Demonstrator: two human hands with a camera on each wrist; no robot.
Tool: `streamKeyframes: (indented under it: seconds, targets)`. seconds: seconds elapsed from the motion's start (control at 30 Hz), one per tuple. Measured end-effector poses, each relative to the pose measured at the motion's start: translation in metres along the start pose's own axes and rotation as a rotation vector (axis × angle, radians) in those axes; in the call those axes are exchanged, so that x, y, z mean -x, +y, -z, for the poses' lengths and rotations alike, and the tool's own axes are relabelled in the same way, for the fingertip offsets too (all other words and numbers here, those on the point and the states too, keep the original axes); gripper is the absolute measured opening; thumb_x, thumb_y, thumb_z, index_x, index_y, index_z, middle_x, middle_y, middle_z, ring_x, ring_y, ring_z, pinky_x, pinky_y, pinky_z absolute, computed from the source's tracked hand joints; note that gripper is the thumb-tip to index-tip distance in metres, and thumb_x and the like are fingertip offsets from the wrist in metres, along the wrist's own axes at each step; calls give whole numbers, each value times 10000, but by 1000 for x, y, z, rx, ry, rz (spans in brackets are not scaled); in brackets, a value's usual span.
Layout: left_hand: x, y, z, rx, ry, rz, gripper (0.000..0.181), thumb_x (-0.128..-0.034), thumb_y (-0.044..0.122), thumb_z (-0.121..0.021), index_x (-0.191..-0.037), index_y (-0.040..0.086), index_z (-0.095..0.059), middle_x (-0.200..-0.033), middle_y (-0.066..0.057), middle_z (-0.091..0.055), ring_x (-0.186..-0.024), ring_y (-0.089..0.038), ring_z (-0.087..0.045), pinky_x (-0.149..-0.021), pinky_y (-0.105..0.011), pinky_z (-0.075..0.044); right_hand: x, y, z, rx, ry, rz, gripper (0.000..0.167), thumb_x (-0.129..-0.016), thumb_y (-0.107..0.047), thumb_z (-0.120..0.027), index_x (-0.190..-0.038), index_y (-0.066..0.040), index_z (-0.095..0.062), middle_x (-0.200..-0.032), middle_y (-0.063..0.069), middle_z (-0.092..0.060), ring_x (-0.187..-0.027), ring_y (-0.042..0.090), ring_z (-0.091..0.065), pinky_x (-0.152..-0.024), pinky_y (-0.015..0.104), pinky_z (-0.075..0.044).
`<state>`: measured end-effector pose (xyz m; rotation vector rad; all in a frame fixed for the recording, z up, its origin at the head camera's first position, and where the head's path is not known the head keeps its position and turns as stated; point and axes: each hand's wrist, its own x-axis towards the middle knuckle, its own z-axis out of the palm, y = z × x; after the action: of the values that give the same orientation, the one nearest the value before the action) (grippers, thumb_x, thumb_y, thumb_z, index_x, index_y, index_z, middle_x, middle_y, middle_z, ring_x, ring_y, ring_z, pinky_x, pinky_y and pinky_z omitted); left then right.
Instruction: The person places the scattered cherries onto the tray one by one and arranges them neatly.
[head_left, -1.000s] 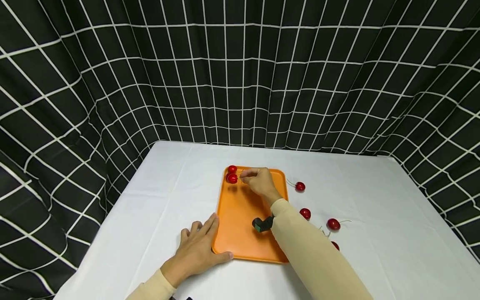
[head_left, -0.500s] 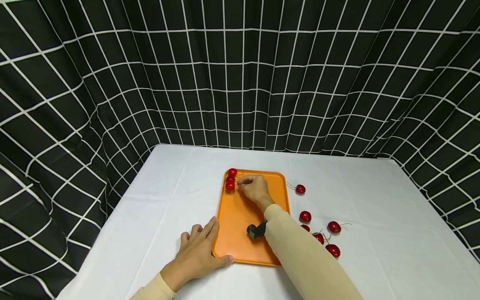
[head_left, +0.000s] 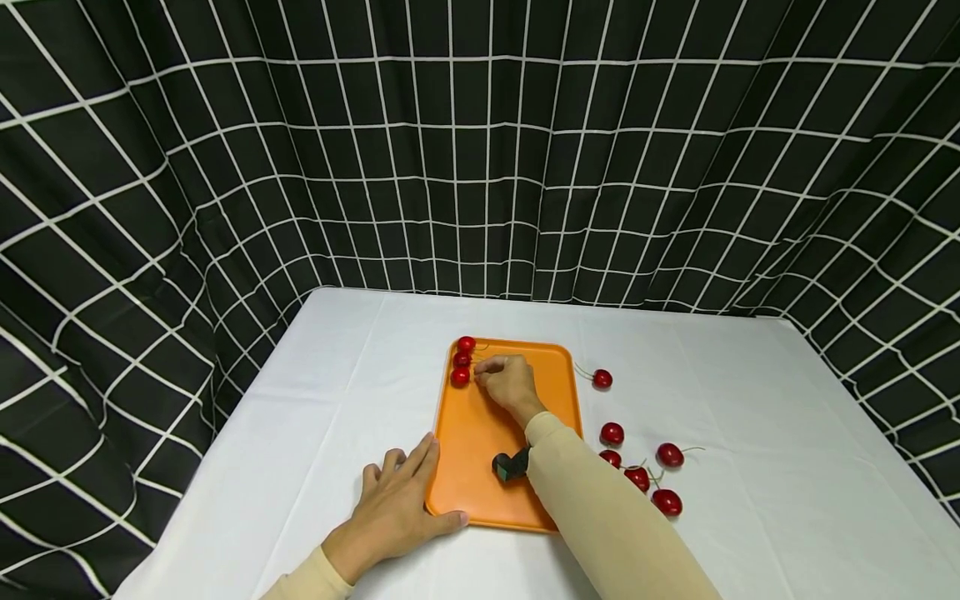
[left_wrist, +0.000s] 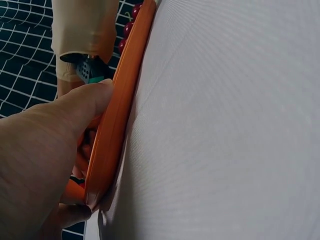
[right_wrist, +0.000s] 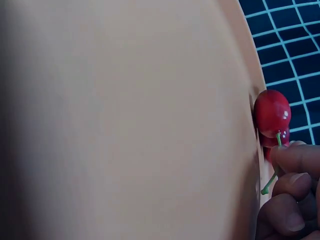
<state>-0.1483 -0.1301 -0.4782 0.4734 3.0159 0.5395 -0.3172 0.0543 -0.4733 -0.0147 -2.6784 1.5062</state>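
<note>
My right hand (head_left: 512, 385) pinches the green stem of a red cherry (head_left: 461, 377) between fingertips. That cherry rests low against the tray's left edge, in a column with two more cherries (head_left: 462, 359) above it. In the right wrist view the stem (right_wrist: 270, 184) passes between my fingers beside the round cherry (right_wrist: 272, 113). My left hand (head_left: 393, 504) lies at the near left corner of the orange tray (head_left: 472, 492), its fingers extended along the left edge and its thumb on the near edge. The left wrist view shows the thumb touching the tray's rim (left_wrist: 115, 120).
Right of the tray, several loose cherries (head_left: 667, 502) with stems lie on the white tablecloth (head_left: 780, 467). One cherry (head_left: 602, 379) sits apart, farther back. A black grid curtain (head_left: 495, 150) surrounds the table's back and sides. My right sleeve (head_left: 607, 508) crosses the tray's right edge.
My right hand has brought the cherry down and slightly nearer along the tray's left edge, into line below the other two. The left hand has stayed in place.
</note>
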Motion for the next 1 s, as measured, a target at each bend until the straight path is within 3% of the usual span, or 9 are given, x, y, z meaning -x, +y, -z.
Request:
streamKeyframes:
  seconds: [0.6,0.8,1.0]
  targets:
    - [1,9,-3,10,-28,-27,1116,-715,850,-497,-1496,65,-356,-1555,-49,-275,-1181,-291,-353,-817,-487,-236,10,9,15,-11,-12,13,45,-820,-108,-762,-852,-135,-779,-835,-48,-700,-851,186,-595,-768,330,-474]
    - [0,7,0,6,-35,-6,1118,-712,855,-493,-1501,77,-350,-1561,-34,-260,-1189,-284,-347,-849,-508,-228,12,-10,36,-164,-71,39,85,-861,-101,-728,-934,-78,-763,-899,-3,-700,-735,182,-589,-627,293,-474]
    - [2,4,3,1,-20,23,1095,-717,819,-549,-1501,81,-350,-1561,-23,-261,-1190,-281,-349,-851,-493,-228,25,-44,88,-399,-159,164,142,-879,-77,-703,-998,-8,-737,-959,121,-689,-492,125,-399,-456,224,-329]
